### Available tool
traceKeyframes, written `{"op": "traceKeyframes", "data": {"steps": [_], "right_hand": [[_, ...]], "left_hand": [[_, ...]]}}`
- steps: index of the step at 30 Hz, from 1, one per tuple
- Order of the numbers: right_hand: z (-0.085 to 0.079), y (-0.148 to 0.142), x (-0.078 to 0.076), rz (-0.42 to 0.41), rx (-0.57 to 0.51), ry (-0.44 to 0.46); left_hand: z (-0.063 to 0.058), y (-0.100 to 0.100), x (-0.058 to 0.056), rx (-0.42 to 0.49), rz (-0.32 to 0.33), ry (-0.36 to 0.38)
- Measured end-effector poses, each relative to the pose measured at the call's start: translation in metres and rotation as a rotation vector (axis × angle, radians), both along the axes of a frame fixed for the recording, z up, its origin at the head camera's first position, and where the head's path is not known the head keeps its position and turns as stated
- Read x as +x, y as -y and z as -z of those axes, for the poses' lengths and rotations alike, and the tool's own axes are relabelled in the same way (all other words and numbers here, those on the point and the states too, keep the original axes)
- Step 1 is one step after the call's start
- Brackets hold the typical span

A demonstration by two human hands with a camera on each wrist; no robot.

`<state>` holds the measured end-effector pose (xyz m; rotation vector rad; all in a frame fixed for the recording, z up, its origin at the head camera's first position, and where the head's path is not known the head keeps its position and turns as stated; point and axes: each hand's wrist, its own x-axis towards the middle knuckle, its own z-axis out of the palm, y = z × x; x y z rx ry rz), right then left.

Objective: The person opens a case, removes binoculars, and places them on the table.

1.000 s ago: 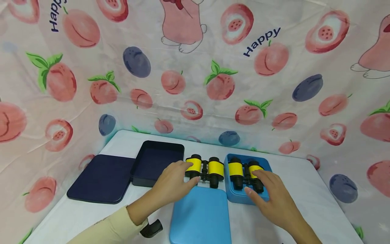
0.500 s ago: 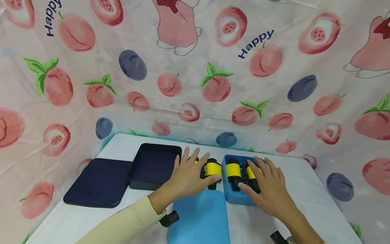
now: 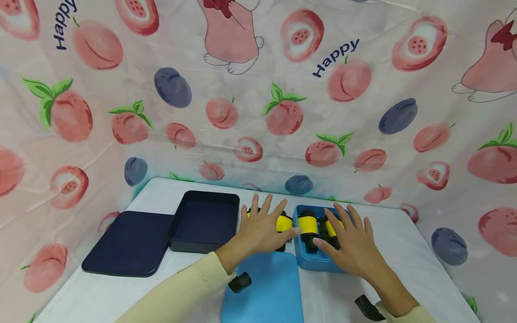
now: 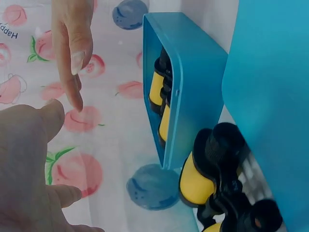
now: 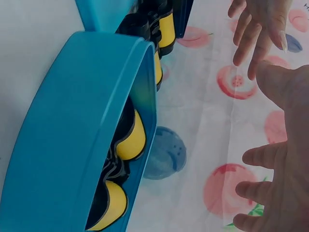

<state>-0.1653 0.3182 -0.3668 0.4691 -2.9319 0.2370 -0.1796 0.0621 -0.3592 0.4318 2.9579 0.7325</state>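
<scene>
My left hand (image 3: pixel 261 229) hovers with spread fingers above one pair of yellow and black binoculars (image 3: pixel 284 223), partly covering it in the head view. That pair lies on the table; in the left wrist view these binoculars (image 4: pixel 197 181) stand apart from the hand. A second pair of binoculars (image 3: pixel 308 224) lies inside the light blue box (image 3: pixel 319 265). Above that box my right hand (image 3: pixel 355 251) is held with its fingers spread, hiding part of the second pair. In the right wrist view there is a gap between the hand and the box (image 5: pixel 67 130). Neither hand holds anything.
A light blue lid (image 3: pixel 264 291) lies flat in front of the loose binoculars. At the left stand a dark navy box (image 3: pixel 194 246) with nothing inside and its flat navy lid (image 3: pixel 127 244). A fruit-patterned cloth (image 3: pixel 242 112) hangs behind the white table (image 3: pixel 404 251).
My left hand has lifted off the loose binoculars, moved right and spread its fingers. The right hand has risen a little from the boxed pair, fingers now spread. Both pairs stay in place.
</scene>
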Motion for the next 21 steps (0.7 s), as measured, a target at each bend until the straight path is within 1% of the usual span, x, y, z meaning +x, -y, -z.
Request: {"op": "traceKeyframes", "data": {"steps": [7, 11, 13, 17, 21], "right_hand": [[0.006, -0.005, -0.011, -0.022, -0.001, 0.037], [0.011, -0.009, -0.02, -0.033, 0.006, 0.057], [0.014, -0.013, -0.025, -0.044, 0.013, 0.059], [0.02, -0.019, -0.033, -0.072, 0.022, 0.066], [0.026, -0.024, -0.041, -0.09, 0.027, 0.088]], "left_hand": [[0.014, -0.021, -0.008, 0.004, 0.023, 0.032], [0.022, -0.033, -0.01, 0.059, 0.038, 0.057], [0.026, -0.038, -0.01, 0.107, 0.043, 0.077], [0.034, -0.045, -0.007, 0.231, 0.051, 0.123], [0.04, -0.051, -0.004, 0.373, 0.036, 0.182]]}}
